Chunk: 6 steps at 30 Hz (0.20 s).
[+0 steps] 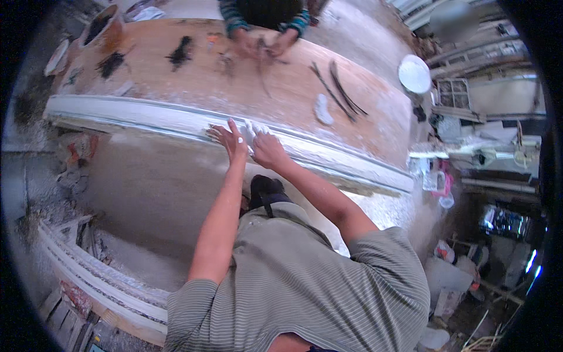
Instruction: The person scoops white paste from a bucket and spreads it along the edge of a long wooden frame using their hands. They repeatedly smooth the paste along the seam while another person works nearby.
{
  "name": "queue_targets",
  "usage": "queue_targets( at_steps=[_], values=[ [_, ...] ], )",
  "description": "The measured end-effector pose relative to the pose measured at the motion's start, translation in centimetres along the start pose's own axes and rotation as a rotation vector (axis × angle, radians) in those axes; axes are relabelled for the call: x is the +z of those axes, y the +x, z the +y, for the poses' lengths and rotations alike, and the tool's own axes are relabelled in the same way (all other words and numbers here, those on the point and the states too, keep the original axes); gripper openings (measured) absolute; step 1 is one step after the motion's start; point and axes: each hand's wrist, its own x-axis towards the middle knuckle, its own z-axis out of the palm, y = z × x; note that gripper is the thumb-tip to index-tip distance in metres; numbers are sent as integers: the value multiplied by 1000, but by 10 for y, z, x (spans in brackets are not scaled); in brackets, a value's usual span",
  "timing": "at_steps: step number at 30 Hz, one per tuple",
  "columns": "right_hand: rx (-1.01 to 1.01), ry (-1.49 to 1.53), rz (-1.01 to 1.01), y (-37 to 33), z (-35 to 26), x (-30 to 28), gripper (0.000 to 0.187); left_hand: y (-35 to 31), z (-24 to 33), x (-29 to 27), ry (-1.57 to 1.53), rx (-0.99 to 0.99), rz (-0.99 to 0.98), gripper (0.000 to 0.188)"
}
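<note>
Both hands press flat, fingers spread and gripping nothing, on the white plaster moulding (pixel 176 120) at the workbench (pixel 193 76) near edge (smoothing it, seemingly): left hand (pixel 227 141), right hand (pixel 265 148).

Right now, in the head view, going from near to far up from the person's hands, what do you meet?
Left hand and right hand on the long white plaster moulding → bare brown tabletop → another person's hands at the far edge, working dark fibres.
</note>
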Motion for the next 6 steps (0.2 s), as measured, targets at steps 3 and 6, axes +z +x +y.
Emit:
queue_targets(
  at_steps=[3, 6],
  values=[
    [80, 14, -45, -64, 44, -27, 28, -64, 11, 48, -39, 18, -51, 94],
    [159, 59, -52, -119, 97, -44, 33, -118, 13, 100, -77, 7, -46, 94]
  ],
)
